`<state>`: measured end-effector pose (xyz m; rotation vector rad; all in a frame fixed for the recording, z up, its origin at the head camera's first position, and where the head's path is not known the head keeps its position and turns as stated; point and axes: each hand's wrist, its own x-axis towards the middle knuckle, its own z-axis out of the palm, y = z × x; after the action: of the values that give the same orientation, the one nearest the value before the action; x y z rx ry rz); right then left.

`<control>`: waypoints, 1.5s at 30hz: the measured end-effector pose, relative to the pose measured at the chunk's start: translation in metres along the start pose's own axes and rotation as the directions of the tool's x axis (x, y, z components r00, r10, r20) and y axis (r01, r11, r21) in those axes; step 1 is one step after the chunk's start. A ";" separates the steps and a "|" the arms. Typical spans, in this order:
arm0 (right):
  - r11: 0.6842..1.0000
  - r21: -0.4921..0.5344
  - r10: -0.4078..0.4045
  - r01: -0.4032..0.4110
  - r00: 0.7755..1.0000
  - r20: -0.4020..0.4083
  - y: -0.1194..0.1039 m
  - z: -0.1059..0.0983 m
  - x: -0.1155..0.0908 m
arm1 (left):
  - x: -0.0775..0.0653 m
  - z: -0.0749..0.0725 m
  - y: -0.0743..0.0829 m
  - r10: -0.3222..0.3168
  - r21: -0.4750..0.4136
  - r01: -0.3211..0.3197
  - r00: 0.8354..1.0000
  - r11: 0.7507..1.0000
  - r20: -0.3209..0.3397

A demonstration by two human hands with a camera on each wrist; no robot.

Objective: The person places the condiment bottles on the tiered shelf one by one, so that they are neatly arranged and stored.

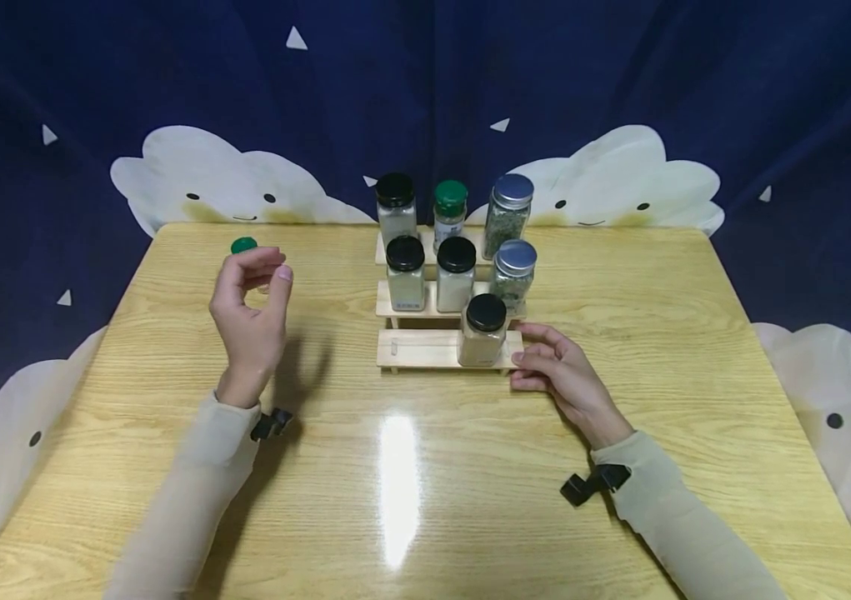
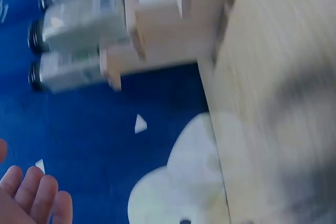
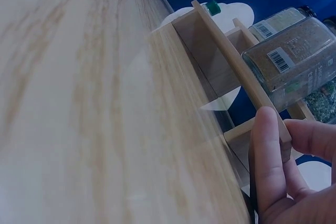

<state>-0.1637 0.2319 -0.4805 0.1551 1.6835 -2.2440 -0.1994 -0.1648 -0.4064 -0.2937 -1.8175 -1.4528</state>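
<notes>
A three-step wooden spice rack (image 1: 425, 348) stands mid-table. At the right end of its lowest step, my right hand (image 1: 563, 375) pinches the board between thumb and fingers, seen close up in the right wrist view with the board's edge (image 3: 231, 59). Beside that hand, a black-capped jar of brownish powder (image 1: 482, 340) sits on the same step. My left hand (image 1: 252, 308) is raised over the left of the table, fingers curved and thumb apart, nothing between them. Partly hidden behind it stands a green-capped jar (image 1: 243, 244).
The middle step bears two black-capped jars, one with pale contents (image 1: 406, 279), and a silver-capped herb jar (image 1: 513, 271). On the top step are a black-capped jar (image 1: 397, 208), a small green-capped jar (image 1: 450, 208) and another silver-capped jar (image 1: 508, 212). A dark blue curtain (image 1: 365, 92) hangs behind the table.
</notes>
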 end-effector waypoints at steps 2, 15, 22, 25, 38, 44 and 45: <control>1.000 -0.002 -0.003 0.003 1.000 0.002 0.000 0.000 0.000 | 0.007 -0.007 -0.005 0.001 0.014 0.000 1.000 1.000 -0.030; 1.000 -0.004 0.002 -0.002 1.000 -0.006 0.001 0.000 -0.001 | 0.032 -0.033 -0.001 -0.145 0.168 0.169 0.978 0.971 -0.148; 1.000 0.002 0.002 -0.002 1.000 -0.002 0.001 0.000 -0.001 | 0.032 -0.047 -0.021 -0.323 0.180 0.335 0.942 0.925 -0.094; 1.000 0.004 0.001 -0.001 1.000 -0.002 0.001 0.000 -0.002 | 0.031 -0.054 -0.044 -0.412 0.216 0.412 0.910 0.885 -0.049; 1.000 0.000 0.002 -0.002 1.000 -0.005 0.001 0.000 -0.001 | 0.027 -0.060 -0.090 -0.560 0.234 0.531 0.825 0.815 0.078; 1.000 -0.011 0.006 -0.006 1.000 -0.008 0.000 0.000 0.000 | 0.026 -0.057 -0.094 -0.585 0.245 0.552 0.807 0.797 0.086; 1.000 -0.011 0.006 -0.006 1.000 -0.008 0.000 0.000 0.000 | 0.026 -0.056 -0.095 -0.591 0.246 0.558 0.803 0.792 0.083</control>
<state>-0.1638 0.2317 -0.4800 0.1668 1.6971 -2.2319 -0.2511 -0.2536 -0.4545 0.3014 -2.2991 -1.6460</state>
